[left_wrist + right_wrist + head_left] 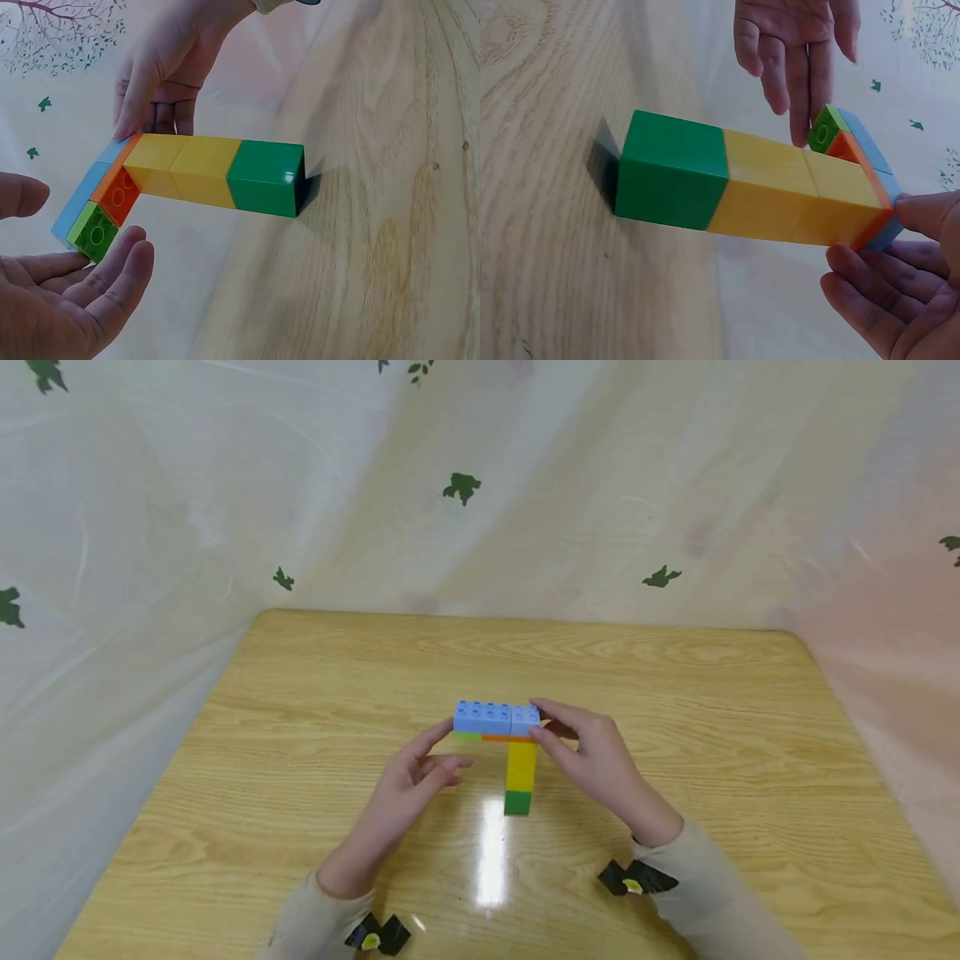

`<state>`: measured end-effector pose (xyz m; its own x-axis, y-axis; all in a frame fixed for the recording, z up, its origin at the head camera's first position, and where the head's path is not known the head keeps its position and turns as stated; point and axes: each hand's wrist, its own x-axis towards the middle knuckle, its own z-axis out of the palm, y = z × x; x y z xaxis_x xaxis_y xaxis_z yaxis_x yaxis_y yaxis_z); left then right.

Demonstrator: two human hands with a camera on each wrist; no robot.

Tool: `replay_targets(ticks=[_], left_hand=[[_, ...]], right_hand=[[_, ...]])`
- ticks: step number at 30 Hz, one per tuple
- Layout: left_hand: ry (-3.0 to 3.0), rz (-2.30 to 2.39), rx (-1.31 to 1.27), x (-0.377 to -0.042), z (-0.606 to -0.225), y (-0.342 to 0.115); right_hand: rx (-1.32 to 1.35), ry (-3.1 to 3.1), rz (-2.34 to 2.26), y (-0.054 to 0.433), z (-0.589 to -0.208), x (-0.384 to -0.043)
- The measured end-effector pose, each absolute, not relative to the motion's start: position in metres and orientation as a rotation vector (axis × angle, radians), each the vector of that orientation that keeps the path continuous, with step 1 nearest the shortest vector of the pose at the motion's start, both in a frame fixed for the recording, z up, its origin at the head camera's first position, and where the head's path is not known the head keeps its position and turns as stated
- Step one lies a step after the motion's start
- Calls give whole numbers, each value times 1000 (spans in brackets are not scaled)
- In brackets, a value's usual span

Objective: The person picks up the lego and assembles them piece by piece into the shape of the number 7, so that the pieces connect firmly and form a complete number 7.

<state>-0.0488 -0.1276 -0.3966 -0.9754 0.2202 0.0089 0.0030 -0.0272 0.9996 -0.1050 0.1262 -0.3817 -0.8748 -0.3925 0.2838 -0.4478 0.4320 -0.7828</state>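
Observation:
A tower of toy building bricks stands on the table: a green brick at the bottom, two yellow bricks above it. Across the top lies a thin orange brick, jutting left, with a light green brick beyond its end. Over these sit a long blue brick and a short blue brick, side by side. My right hand pinches the short blue brick at the right end, thumb in front. My left hand touches the long blue brick's left end with extended fingers, its thumb apart.
The wooden table has rounded far corners. Behind it hangs a pale curtain with green leaf shapes. Light glares off the tabletop just in front of the tower.

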Motion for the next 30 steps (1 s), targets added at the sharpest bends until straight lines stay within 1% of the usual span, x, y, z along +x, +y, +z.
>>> replay_targets(ticks=[12, 21, 26, 30], left_hand=[[2104, 2098, 312, -60, -408, -122], [2285, 1957, 262, -69, -418, -120], [2273, 1970, 244, -72, -421, -118], [2205, 1973, 176, -75, -423, -118]], right_hand=[[443, -2525, 1728, 124, -404, -116], [351, -2464, 1871, 120, -421, -122], [275, -2511, 1913, 120, -426, -125], [239, -2612, 1900, 120, -427, -127]])
